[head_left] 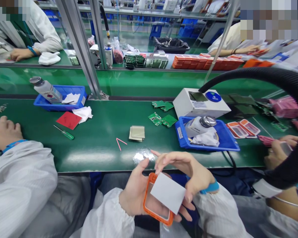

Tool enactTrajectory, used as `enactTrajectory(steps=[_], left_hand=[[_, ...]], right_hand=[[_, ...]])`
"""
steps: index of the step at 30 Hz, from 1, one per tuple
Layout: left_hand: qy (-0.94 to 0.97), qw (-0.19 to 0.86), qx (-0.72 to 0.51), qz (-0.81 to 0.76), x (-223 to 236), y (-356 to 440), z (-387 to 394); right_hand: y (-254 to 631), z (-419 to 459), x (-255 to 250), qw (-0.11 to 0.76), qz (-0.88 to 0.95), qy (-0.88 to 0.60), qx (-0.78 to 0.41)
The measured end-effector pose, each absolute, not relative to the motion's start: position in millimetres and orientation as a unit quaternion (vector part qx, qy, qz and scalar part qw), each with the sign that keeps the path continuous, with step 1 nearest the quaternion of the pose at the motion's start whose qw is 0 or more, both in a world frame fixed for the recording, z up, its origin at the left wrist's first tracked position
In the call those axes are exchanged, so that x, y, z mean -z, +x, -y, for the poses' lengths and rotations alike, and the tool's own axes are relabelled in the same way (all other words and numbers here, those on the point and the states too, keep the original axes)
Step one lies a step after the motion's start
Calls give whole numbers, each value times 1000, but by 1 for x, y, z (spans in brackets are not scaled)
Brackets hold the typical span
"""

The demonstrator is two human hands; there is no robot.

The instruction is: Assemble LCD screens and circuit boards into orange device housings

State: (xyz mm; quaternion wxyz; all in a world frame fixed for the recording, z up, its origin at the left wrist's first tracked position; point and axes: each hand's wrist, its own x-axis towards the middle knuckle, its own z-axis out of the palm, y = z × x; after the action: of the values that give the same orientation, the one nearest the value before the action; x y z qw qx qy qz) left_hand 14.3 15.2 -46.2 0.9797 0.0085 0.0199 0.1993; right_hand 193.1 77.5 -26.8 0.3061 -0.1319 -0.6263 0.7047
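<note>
My left hand [134, 190] is wrapped round an orange rectangular frame [159, 217] with a clear window, its fingers showing beneath. Over this frame my right hand [192, 168] pinches a thin white rectangular panel [168, 192] by its edges. The panel sits tilted across the window; whether it touches the frame I cannot tell. A crumpled clear plastic film [142, 156] lies at the bench edge just beyond my hands. Farther in are two thin pink strips [119, 142] and a small stack of pale flat panels [137, 132].
Right of centre, a blue tray [208, 145] with a bottle stands before a white box [201, 107]. Green circuit boards [169, 120] lie nearby. At left are another blue tray [75, 106], a red square [69, 120] and a screwdriver [67, 134]. A black hose [253, 74] arches over the right; co-workers' hands flank me.
</note>
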Motion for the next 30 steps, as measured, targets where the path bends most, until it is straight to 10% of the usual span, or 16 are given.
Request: enactTrajectory(steps=[30], left_hand=[[36,979,-180,-87,42,13,-24]], right_hand=[[193,-92,20,146,755,-124,-627]])
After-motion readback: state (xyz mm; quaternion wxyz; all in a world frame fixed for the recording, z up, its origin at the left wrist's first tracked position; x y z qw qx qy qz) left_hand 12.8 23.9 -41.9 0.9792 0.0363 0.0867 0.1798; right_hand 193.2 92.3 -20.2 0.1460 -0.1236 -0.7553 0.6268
